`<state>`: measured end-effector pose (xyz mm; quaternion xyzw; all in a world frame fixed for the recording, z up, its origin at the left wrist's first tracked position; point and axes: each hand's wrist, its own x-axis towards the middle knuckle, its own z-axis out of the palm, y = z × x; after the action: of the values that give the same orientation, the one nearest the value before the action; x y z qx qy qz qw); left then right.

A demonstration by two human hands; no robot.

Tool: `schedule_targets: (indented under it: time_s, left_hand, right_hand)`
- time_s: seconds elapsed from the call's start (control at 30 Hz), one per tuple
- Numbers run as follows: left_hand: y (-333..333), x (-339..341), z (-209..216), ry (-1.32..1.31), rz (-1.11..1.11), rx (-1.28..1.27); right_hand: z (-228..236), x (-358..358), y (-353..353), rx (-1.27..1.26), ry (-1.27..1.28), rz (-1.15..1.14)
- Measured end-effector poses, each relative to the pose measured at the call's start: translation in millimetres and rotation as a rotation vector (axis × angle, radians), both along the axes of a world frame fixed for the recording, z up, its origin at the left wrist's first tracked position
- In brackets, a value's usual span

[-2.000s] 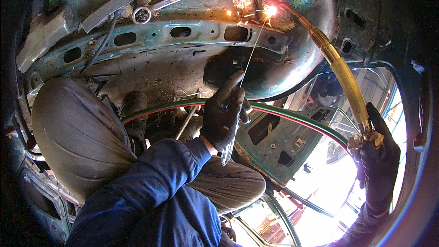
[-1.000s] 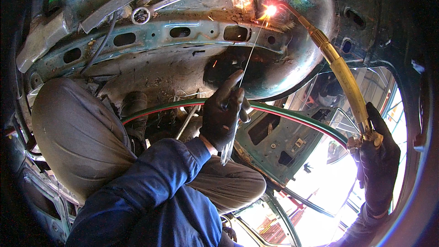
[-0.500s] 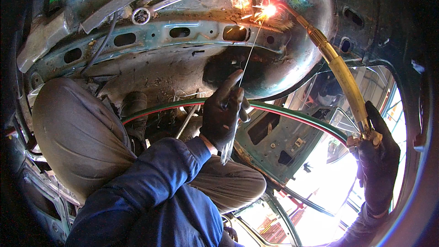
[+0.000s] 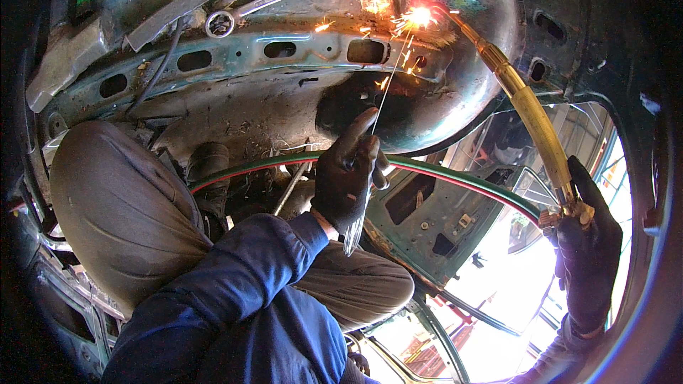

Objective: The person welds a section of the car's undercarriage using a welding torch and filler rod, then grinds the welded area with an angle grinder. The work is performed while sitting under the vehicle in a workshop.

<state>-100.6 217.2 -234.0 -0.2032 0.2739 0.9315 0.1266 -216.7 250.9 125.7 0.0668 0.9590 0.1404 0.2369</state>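
Observation:
My left hand (image 4: 348,174), in a dark glove, pinches a thin welding rod (image 4: 385,92) whose far tip reaches the bright flame. Its lower part is a bundle of wire (image 4: 352,236) hanging below the palm. At the right, my gloved right hand (image 4: 589,256) is closed on the valve end of a brass gas welding torch (image 4: 530,110). The torch nozzle points up and left at the glowing spot (image 4: 421,16) on the rounded metal wheel arch (image 4: 477,64). Sparks fly around that spot, where glare hides the rod's tip and the seam.
A green and red twin hose (image 4: 462,179) runs from the torch behind my left hand. A long ring spanner (image 4: 220,24) lies on the car body's sheet metal (image 4: 235,53), which has oval holes. My bent knee (image 4: 117,206) is at the left; a door opening lies at lower right.
The sparks have spread, with several now falling lower and to the left across the perforated metal strip. Both hands, the torch and the rod stay almost where they were.

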Motion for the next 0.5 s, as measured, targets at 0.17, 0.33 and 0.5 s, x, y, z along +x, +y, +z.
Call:
schedule_targets:
  time_s: [0.17,0.33,0.5]
  left_hand:
    - [1,1,-3,0.011,0.009,0.017]
    - [1,0,-1,-0.016,0.003,0.018]
    - [4,1,-3,0.012,0.022,0.032]
  right_hand:
    - [-7,1,-7,-0.067,0.061,-0.092]
    - [-2,2,10,-0.056,0.042,-0.007]
    - [-6,4,-5,-0.117,0.083,-0.102]
